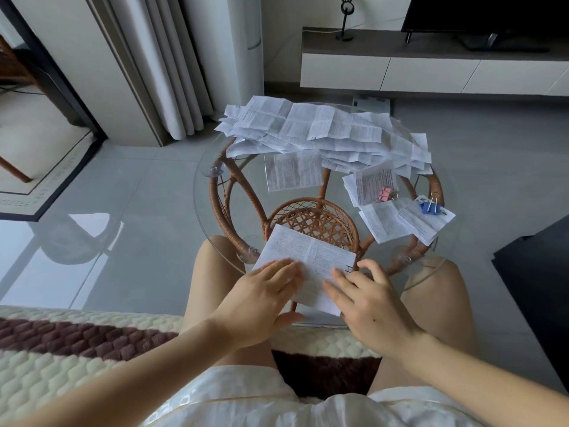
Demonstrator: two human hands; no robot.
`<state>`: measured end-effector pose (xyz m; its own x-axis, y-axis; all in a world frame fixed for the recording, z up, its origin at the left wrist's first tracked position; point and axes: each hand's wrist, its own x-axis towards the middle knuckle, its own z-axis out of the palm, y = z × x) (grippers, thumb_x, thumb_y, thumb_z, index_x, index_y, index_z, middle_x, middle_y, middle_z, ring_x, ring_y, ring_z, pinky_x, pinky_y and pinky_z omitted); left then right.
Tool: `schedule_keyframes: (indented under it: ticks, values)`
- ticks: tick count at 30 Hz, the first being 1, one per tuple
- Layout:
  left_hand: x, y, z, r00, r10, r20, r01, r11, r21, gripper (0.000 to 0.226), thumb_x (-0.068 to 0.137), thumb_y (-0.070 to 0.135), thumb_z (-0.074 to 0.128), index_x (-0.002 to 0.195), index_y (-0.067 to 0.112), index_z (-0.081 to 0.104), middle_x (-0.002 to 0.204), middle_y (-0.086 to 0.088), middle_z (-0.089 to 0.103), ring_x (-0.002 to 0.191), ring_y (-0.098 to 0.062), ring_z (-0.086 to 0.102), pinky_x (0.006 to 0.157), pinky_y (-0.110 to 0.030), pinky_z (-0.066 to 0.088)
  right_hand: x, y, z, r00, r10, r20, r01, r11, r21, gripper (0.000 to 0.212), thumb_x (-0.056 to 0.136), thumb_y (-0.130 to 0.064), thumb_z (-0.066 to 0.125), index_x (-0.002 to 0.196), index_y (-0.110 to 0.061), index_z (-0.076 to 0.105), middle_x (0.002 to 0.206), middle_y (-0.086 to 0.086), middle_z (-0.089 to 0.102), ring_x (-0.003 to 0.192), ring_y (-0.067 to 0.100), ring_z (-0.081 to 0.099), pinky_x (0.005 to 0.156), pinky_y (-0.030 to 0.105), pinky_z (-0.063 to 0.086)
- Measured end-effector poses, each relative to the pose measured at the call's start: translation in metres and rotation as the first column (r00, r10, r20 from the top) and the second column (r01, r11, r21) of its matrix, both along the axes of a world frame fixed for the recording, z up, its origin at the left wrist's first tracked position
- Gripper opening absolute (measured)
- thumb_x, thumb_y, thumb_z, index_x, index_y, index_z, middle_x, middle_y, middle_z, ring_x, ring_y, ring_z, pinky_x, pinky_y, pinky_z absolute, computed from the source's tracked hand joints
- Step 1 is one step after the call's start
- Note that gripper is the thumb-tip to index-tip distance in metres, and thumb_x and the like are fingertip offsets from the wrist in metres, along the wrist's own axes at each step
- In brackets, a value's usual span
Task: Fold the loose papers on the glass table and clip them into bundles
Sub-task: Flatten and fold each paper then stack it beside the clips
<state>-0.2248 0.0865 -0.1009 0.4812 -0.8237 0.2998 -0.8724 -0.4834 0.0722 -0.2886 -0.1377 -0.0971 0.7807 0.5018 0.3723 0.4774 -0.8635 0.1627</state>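
A printed sheet with a centre crease (308, 257) lies at the near edge of the round glass table (206, 167). My left hand (261, 300) presses its left part with straight fingers. My right hand (369, 300) rests on its right part, fingers spread. A big heap of loose printed papers (323, 127) covers the far side of the table. One single sheet (292, 171) lies in the middle. On the right sit a bundle with a pink binder clip (385, 194) and a bundle with a blue binder clip (431, 208).
A rattan frame with a woven basket shelf (311, 220) shows under the glass. My knees flank the table's near edge. A quilted cushion (77, 340) lies under me. A TV cabinet (431, 69) stands behind, curtains (166, 63) at the back left.
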Motion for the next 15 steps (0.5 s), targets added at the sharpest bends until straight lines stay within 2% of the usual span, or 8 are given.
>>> schedule_keyframes:
  ticks: [2, 4, 7, 8, 10, 11, 12, 15]
  values:
    - [-0.001, -0.001, 0.0, 0.999, -0.044, -0.009, 0.044, 0.999, -0.029, 0.039, 0.089, 0.038, 0.051, 0.111, 0.011, 0.069, 0.117, -0.004, 0.066, 0.11, -0.02, 0.058, 0.091, -0.032, 0.051, -0.001, 0.002, 0.011, 0.999, 0.014, 0.037, -0.019, 0.99, 0.141, 0.026, 0.076, 0.001, 0.048, 0.077, -0.009, 0.072, 0.068, 0.004, 0.067, 0.059, 0.021, 0.057, 0.092, 0.039, 0.035]
    - [-0.001, -0.004, 0.008, 0.995, -0.027, -0.093, 0.012, 0.988, -0.154, 0.027, 0.091, 0.028, 0.052, 0.103, 0.015, 0.072, 0.1, 0.003, 0.071, 0.09, -0.013, 0.067, 0.068, -0.026, 0.056, 0.002, 0.003, 0.034, 0.998, -0.01, 0.055, -0.004, 0.967, 0.254, 0.024, 0.08, -0.004, 0.047, 0.069, -0.012, 0.068, 0.056, -0.003, 0.06, 0.057, 0.019, 0.056, 0.095, 0.037, 0.034]
    - [-0.002, -0.017, 0.043, 0.906, 0.154, -0.393, -0.309, 0.877, -0.368, 0.022, 0.094, 0.026, 0.052, 0.08, 0.024, 0.069, 0.062, 0.015, 0.061, 0.054, -0.005, 0.055, 0.049, -0.014, 0.039, 0.009, 0.001, 0.075, 0.979, -0.102, 0.175, 0.019, 0.906, 0.424, 0.017, 0.087, -0.016, 0.057, 0.094, -0.009, 0.071, 0.083, -0.002, 0.07, 0.08, 0.016, 0.062, 0.097, 0.039, 0.037]
    - [0.002, -0.022, 0.055, 0.786, 0.176, -0.593, -0.473, 0.788, -0.393, 0.026, 0.095, 0.025, 0.054, 0.071, 0.024, 0.064, 0.056, 0.015, 0.054, 0.051, -0.005, 0.049, 0.05, -0.013, 0.034, 0.012, 0.0, 0.087, 0.966, -0.123, 0.229, 0.008, 0.895, 0.445, 0.023, 0.087, -0.018, 0.06, 0.105, -0.007, 0.068, 0.099, 0.0, 0.07, 0.093, 0.016, 0.061, 0.1, 0.041, 0.036]
    - [0.014, -0.03, 0.072, 0.31, -0.021, -0.95, -0.762, 0.593, -0.262, 0.023, 0.093, 0.026, 0.059, 0.075, 0.013, 0.066, 0.061, 0.011, 0.06, 0.06, -0.006, 0.057, 0.059, -0.018, 0.045, 0.016, -0.002, 0.095, 0.97, -0.04, 0.241, -0.067, 0.905, 0.421, 0.038, 0.085, -0.015, 0.058, 0.122, -0.005, 0.057, 0.122, 0.005, 0.063, 0.113, 0.018, 0.055, 0.107, 0.043, 0.032]
    - [0.021, -0.032, 0.075, 0.083, -0.17, -0.982, -0.831, 0.532, -0.162, 0.019, 0.092, 0.024, 0.061, 0.082, 0.009, 0.067, 0.069, 0.004, 0.067, 0.067, -0.011, 0.064, 0.062, -0.025, 0.052, 0.018, -0.003, 0.091, 0.983, 0.047, 0.178, -0.113, 0.917, 0.384, 0.046, 0.083, -0.011, 0.053, 0.128, -0.006, 0.052, 0.131, 0.006, 0.057, 0.122, 0.019, 0.051, 0.11, 0.045, 0.029]
    - [0.029, -0.033, 0.074, -0.071, -0.266, -0.962, -0.857, 0.51, -0.078, 0.016, 0.091, 0.02, 0.061, 0.086, 0.006, 0.066, 0.073, -0.001, 0.07, 0.068, -0.015, 0.067, 0.06, -0.028, 0.054, 0.019, -0.005, 0.083, 0.99, 0.117, 0.076, -0.136, 0.935, 0.328, 0.056, 0.079, -0.008, 0.047, 0.135, -0.006, 0.046, 0.139, 0.006, 0.051, 0.13, 0.02, 0.044, 0.112, 0.047, 0.026]
    - [0.041, -0.035, 0.069, -0.263, -0.285, -0.922, -0.856, 0.509, 0.087, 0.015, 0.091, 0.013, 0.06, 0.097, 0.0, 0.063, 0.079, -0.009, 0.07, 0.067, -0.02, 0.068, 0.054, -0.029, 0.053, 0.028, -0.014, 0.045, 0.972, 0.137, -0.191, -0.12, 0.988, 0.1, 0.078, 0.07, -0.013, 0.041, 0.148, -0.009, 0.027, 0.155, 0.006, 0.026, 0.144, 0.02, 0.02, 0.114, 0.053, 0.017]
